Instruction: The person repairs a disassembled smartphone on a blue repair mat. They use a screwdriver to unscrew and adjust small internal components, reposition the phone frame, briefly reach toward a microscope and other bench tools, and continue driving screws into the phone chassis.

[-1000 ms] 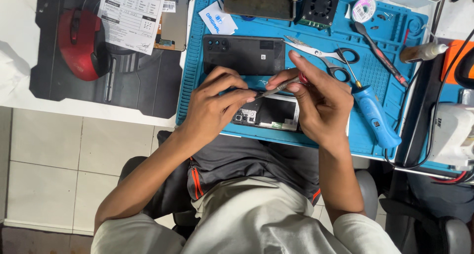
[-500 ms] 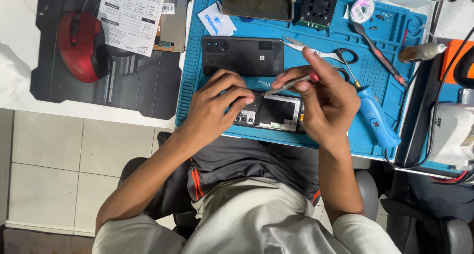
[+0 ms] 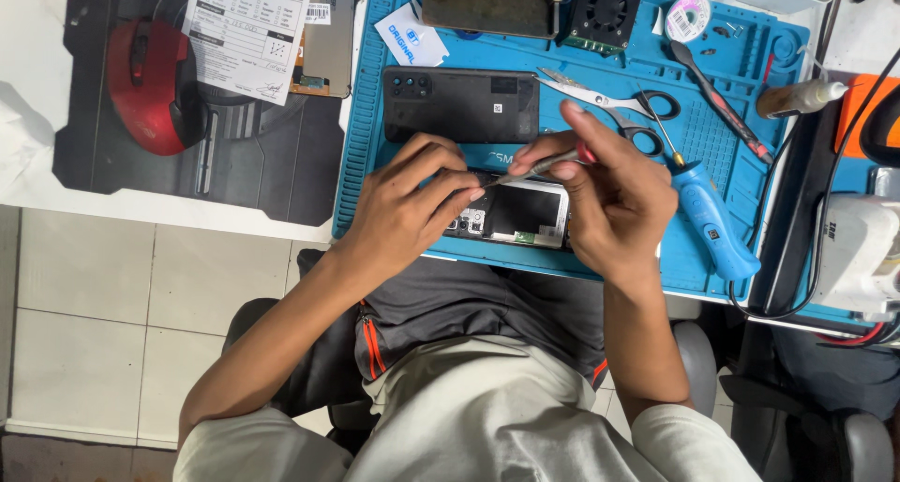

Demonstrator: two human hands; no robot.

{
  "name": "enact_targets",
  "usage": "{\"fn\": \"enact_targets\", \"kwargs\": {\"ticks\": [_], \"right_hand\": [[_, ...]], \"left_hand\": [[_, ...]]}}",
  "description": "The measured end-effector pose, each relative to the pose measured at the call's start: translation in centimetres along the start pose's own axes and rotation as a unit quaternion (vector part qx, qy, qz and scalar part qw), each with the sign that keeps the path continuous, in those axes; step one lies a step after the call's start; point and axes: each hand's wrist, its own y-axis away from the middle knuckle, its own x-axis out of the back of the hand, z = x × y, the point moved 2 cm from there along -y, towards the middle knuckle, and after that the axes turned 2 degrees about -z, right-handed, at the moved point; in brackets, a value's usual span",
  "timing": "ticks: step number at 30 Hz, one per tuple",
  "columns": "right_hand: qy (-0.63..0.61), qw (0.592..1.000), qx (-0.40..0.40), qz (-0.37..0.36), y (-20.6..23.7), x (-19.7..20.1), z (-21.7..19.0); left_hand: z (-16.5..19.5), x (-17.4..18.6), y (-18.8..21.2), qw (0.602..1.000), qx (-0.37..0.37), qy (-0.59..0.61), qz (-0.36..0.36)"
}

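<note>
My left hand (image 3: 412, 215) presses fingers down on the opened phone (image 3: 514, 215) to steady it on the blue mat (image 3: 375, 163), while my right hand (image 3: 609, 201) pinches tweezers (image 3: 525, 170) pointing toward nine o'clock into its top end.

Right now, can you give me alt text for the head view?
Seen from above, a seated person's left hand steadies an opened phone on a blue mat while the right hand holds a thin tool to it. A black back cover, scissors and a blue screwdriver lie nearby.
</note>
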Motion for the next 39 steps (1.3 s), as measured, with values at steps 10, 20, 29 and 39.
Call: {"fn": "enact_targets", "kwargs": {"ticks": [10, 20, 29, 39], "right_hand": [[0.188, 0.979, 0.065, -0.048, -2.3, -3.0, -1.9], [0.200, 0.976, 0.078, -0.033, -2.6, -4.0, -0.5], [0.211, 0.974, 0.078, -0.036, -2.7, -3.9, 0.3], [0.212, 0.973, 0.081, -0.041, -2.8, -4.0, 0.7]], "left_hand": [[0.2, 2.1, 0.0, 0.985, -0.059, -0.154, -0.047], [-1.2, 2.6, 0.0, 0.996, 0.003, -0.089, -0.021], [-2.0, 3.7, 0.0, 0.996, 0.030, -0.086, 0.015], [-2.1, 3.5, 0.0, 0.996, 0.032, -0.080, 0.014]]}}
